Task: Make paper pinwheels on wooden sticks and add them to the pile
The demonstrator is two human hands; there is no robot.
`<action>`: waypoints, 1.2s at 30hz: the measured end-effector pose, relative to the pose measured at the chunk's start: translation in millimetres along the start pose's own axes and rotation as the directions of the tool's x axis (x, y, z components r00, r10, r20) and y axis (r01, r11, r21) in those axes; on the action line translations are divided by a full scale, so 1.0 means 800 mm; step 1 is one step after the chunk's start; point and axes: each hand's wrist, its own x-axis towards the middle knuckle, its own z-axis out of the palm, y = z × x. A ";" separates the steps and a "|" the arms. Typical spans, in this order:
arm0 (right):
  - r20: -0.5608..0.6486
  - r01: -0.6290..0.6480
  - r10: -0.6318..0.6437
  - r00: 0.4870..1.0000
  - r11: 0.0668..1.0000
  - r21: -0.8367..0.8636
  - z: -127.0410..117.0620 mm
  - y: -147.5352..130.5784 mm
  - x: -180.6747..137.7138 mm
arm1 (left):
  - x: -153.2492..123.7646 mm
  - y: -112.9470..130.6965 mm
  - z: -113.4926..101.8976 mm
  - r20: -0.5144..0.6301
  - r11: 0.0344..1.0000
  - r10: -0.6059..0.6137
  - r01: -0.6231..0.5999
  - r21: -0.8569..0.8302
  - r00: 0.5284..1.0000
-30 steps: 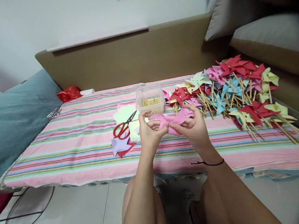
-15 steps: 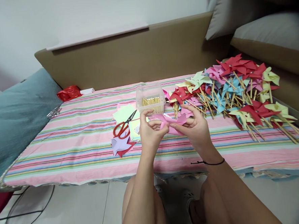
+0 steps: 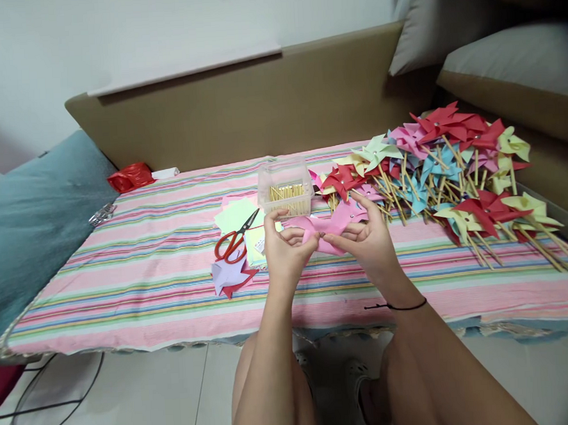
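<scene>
Both of my hands hold a pink paper pinwheel (image 3: 330, 225) above the striped bed cover (image 3: 148, 272). My left hand (image 3: 286, 251) pinches its middle from the left with thumb and forefinger. My right hand (image 3: 370, 242) pinches the same middle from the right, and its raised fingers bend one pink blade inward. Just behind the hands stands a clear plastic box of wooden sticks (image 3: 286, 190). Red-handled scissors (image 3: 232, 241) lie to the left on a stack of cut paper squares (image 3: 236, 218).
A big heap of finished pinwheels on sticks (image 3: 449, 170) in red, pink, blue and yellow covers the right of the bed. Purple and red paper pieces (image 3: 227, 277) lie by the scissors. A teal pillow (image 3: 29, 215) is at left, a red bag (image 3: 130, 177) at the back.
The pink blade under my right fingers has been folded further toward the middle. My hands stayed in nearly the same place.
</scene>
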 end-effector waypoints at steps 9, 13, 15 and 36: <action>-0.002 -0.040 0.040 0.999 0.999 0.036 -0.004 0.005 0.005 | 0.004 -0.007 -0.005 0.118 0.993 -0.067 0.078 -0.090 0.991; 0.014 -0.068 0.067 0.998 0.996 0.060 -0.005 0.007 0.006 | 0.002 -0.004 -0.004 0.170 0.994 -0.072 0.086 -0.074 0.983; 0.021 -0.085 0.084 0.996 0.995 0.060 -0.006 0.008 0.006 | 0.001 -0.002 -0.003 0.175 0.993 -0.083 0.095 -0.066 0.981; -0.128 -0.127 0.136 0.982 0.989 0.077 -0.007 0.014 0.064 | 0.001 0.002 -0.004 -0.145 0.817 -0.363 0.239 -0.525 0.920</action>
